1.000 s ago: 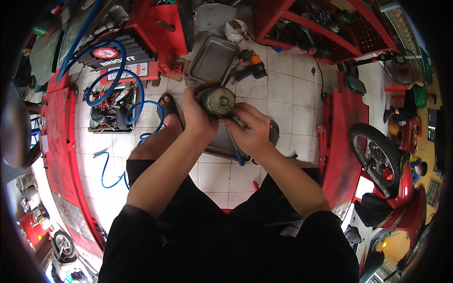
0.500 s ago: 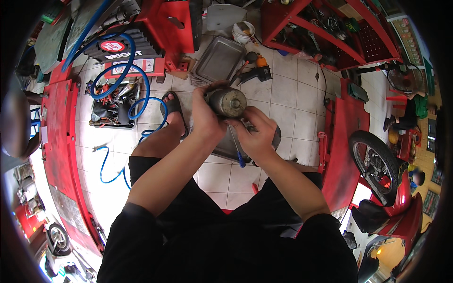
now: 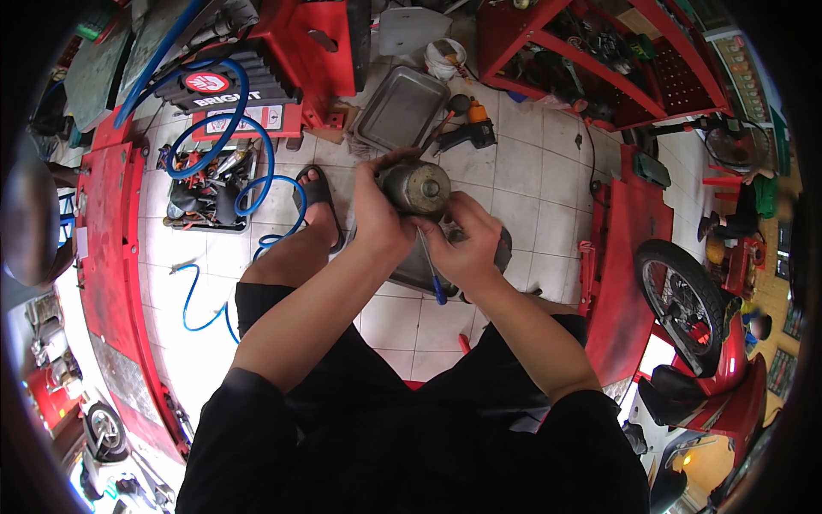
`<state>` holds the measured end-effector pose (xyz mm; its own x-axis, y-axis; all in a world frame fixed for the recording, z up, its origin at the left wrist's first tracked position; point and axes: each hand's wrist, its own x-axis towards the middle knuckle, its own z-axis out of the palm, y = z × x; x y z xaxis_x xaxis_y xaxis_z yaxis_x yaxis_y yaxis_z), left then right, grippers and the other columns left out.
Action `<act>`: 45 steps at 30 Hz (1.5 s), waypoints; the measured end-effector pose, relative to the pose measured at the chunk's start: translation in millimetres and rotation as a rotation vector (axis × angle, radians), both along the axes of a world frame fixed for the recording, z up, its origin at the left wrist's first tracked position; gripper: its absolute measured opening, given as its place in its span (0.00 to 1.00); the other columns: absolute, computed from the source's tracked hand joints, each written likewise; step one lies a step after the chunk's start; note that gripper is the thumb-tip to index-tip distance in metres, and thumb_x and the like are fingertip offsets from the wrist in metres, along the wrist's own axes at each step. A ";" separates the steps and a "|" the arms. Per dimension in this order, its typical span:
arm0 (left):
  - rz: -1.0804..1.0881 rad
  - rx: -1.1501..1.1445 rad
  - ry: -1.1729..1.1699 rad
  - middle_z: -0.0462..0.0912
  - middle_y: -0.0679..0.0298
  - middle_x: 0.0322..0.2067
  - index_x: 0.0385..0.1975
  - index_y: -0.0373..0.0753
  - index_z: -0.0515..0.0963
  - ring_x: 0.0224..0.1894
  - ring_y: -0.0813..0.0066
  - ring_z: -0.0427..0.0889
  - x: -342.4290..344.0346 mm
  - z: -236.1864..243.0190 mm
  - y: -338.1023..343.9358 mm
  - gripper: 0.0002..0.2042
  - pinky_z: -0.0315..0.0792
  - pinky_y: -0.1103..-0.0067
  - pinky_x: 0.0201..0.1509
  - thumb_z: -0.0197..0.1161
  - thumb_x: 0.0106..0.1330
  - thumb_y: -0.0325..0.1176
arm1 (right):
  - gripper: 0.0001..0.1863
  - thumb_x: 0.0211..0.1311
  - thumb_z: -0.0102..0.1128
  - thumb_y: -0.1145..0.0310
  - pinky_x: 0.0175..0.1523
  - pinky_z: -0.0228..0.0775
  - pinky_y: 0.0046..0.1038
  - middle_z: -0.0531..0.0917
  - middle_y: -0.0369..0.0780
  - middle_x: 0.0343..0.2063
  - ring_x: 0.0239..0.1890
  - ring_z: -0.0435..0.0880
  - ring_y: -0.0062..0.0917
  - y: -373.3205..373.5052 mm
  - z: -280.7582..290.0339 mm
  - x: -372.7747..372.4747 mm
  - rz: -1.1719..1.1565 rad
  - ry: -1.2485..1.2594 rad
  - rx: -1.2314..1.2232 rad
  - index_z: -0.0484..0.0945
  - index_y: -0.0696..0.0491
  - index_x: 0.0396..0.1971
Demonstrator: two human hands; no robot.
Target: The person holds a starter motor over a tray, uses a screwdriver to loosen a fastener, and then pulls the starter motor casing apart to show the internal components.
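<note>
A worn grey metal cylinder (image 3: 424, 188), resembling a small electric motor, is held up between my hands, its round end with a central boss facing me. My left hand (image 3: 381, 201) wraps its left side, with fingers passing behind. Bent fingers of my right hand (image 3: 467, 240) press at its lower right edge, the thumb just under it; part of that grip is hidden. Below them a screwdriver with a blue handle (image 3: 440, 291) slants over a grey tray (image 3: 411, 276). Its tip is hidden near my fingers, so I cannot tell whether it is held.
Beyond my hands lie a metal tray (image 3: 401, 107) and a black and orange power tool (image 3: 469, 133); a white bucket (image 3: 443, 58) stands behind. Left is a tool tray (image 3: 210, 193) with a coiled blue hose (image 3: 267, 171). Red lifts (image 3: 111, 257) flank both sides.
Almost nothing differs. The whole view has shifted very slightly; both hands keep the same hold around the metal cylinder.
</note>
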<state>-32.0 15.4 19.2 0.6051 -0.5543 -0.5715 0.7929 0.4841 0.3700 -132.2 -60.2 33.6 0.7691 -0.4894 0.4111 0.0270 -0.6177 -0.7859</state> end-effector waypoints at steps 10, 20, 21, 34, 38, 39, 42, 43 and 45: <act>0.006 -0.019 -0.012 0.78 0.53 0.37 0.48 0.36 0.71 0.42 0.53 0.80 -0.4 -7.8 0.1 0.22 0.76 0.63 0.46 0.34 0.65 0.43 | 0.11 0.38 0.70 0.77 0.30 0.73 0.26 0.79 0.41 0.24 0.25 0.81 0.32 0.2 0.0 1.8 -0.004 0.025 -0.016 0.77 0.60 0.23; -0.002 -0.031 0.062 0.79 0.50 0.39 0.48 0.37 0.70 0.43 0.51 0.79 1.7 -1.4 2.6 0.23 0.75 0.62 0.47 0.32 0.65 0.44 | 0.12 0.40 0.71 0.76 0.30 0.72 0.24 0.79 0.40 0.24 0.25 0.81 0.28 0.5 6.7 3.2 0.027 0.010 -0.030 0.78 0.59 0.26; -0.002 -0.033 0.062 0.79 0.50 0.39 0.48 0.37 0.70 0.42 0.51 0.79 1.2 -0.2 2.5 0.23 0.75 0.62 0.47 0.32 0.66 0.44 | 0.12 0.40 0.71 0.76 0.30 0.72 0.24 0.79 0.40 0.24 0.25 0.81 0.27 0.0 8.4 2.8 0.030 0.009 -0.032 0.79 0.60 0.27; 0.105 -0.108 0.210 0.78 0.60 0.38 0.42 0.40 0.74 0.41 0.66 0.78 -2.3 2.9 7.4 0.20 0.74 0.67 0.44 0.43 0.66 0.49 | 0.14 0.43 0.72 0.71 0.31 0.73 0.27 0.80 0.42 0.26 0.25 0.81 0.31 -8.9 -0.9 1.1 0.073 0.051 -0.184 0.77 0.59 0.29; 0.135 -0.044 0.123 0.76 0.61 0.36 0.38 0.38 0.77 0.41 0.70 0.76 -8.5 -4.5 -3.2 0.17 0.70 0.74 0.49 0.47 0.64 0.44 | 0.15 0.46 0.69 0.69 0.32 0.72 0.32 0.78 0.45 0.26 0.27 0.80 0.39 -2.2 7.4 -2.4 0.049 0.055 -0.113 0.76 0.61 0.30; 0.134 -0.028 0.094 0.78 0.61 0.35 0.42 0.38 0.75 0.38 0.68 0.78 -9.5 -6.2 -10.6 0.19 0.74 0.74 0.45 0.43 0.66 0.45 | 0.13 0.47 0.68 0.71 0.32 0.71 0.32 0.78 0.45 0.26 0.27 0.80 0.38 -4.4 8.6 -3.6 0.049 0.027 -0.100 0.76 0.61 0.30; 0.090 -0.039 0.129 0.78 0.61 0.34 0.43 0.37 0.74 0.38 0.69 0.77 -7.3 9.9 0.6 0.19 0.74 0.74 0.44 0.43 0.65 0.43 | 0.10 0.48 0.66 0.75 0.31 0.71 0.30 0.78 0.44 0.25 0.26 0.79 0.36 3.2 11.9 -1.2 0.075 0.081 -0.069 0.75 0.61 0.30; 0.095 -0.035 0.147 0.78 0.61 0.34 0.43 0.38 0.74 0.38 0.69 0.77 -2.9 12.6 6.6 0.18 0.74 0.74 0.44 0.43 0.65 0.44 | 0.09 0.49 0.65 0.76 0.31 0.70 0.30 0.78 0.44 0.25 0.26 0.79 0.36 6.5 12.1 1.5 0.080 0.118 -0.055 0.75 0.61 0.30; 0.085 -0.020 0.180 0.77 0.61 0.35 0.42 0.38 0.74 0.38 0.70 0.77 7.2 18.1 17.9 0.18 0.73 0.73 0.44 0.44 0.64 0.44 | 0.09 0.48 0.65 0.76 0.31 0.70 0.28 0.78 0.44 0.25 0.26 0.79 0.35 13.8 11.4 9.5 0.094 0.147 -0.051 0.75 0.60 0.30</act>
<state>-24.8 33.3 37.3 0.5393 -0.5179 -0.6641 0.8012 0.5583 0.2153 -122.7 -46.4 45.0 0.8640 -0.3938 0.3137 -0.0262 -0.6574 -0.7531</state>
